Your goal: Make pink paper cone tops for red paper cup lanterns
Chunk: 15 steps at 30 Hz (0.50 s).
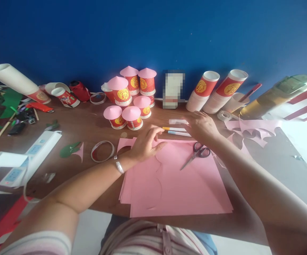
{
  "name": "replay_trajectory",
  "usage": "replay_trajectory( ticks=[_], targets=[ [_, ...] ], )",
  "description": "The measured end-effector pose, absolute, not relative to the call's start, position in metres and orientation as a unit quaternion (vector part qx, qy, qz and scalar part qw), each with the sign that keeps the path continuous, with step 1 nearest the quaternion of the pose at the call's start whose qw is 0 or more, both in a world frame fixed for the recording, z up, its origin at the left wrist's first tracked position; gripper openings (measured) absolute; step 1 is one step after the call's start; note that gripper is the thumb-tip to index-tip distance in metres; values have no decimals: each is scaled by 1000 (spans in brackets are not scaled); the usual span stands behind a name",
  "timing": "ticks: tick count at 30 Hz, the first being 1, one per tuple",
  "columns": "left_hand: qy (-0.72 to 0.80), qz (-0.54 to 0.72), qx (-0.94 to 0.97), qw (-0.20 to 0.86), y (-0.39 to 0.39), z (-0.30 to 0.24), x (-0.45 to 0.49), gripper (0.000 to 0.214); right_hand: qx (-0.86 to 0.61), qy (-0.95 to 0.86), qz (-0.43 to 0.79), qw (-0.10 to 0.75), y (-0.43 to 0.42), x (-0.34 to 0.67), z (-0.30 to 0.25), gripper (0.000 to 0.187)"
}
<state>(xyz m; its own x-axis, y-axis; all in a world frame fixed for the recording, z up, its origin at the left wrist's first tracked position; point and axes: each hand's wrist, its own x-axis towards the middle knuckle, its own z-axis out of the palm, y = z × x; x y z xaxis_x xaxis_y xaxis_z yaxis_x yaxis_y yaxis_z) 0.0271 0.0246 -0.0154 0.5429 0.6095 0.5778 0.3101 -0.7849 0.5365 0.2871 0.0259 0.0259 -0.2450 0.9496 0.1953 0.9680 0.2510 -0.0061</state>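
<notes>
My left hand is over the upper left of a stack of pink paper sheets, thumb and forefinger apart, with nothing seen between them. Curved lines mark the top sheet below it. My right hand hovers or rests at the paper's far edge, beside a white glue stick; its fingertips are blurred and partly hidden, so its grip is unclear. Two pens, one with a yellow end and one with a light blue end, lie between the hands. Dark-handled scissors lie on the paper.
Several red paper cups with pink cone roofs stand behind my left hand. Stacked cups and a gold-coloured bottle line the back right. Pink offcuts, a tape roll and a power strip lie around.
</notes>
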Motion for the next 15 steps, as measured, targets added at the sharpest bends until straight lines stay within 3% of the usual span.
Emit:
replay_trajectory(
  ticks=[3,8,12,15],
  targets=[
    [293,403,819,285,25,-16,28,61,-547,-812,41,198,-4,278,29,27],
    [275,364,818,351,22,-10,31,26,-475,-808,184,295,-33,266,18,27],
    [260,353,827,351,22,-8,29,30,-508,-722,298,362,-34,264,13,24],
    [236,355,854,298,23,-12,29,35,-537,-674,350,367,-33,265,15,28]
  ],
)
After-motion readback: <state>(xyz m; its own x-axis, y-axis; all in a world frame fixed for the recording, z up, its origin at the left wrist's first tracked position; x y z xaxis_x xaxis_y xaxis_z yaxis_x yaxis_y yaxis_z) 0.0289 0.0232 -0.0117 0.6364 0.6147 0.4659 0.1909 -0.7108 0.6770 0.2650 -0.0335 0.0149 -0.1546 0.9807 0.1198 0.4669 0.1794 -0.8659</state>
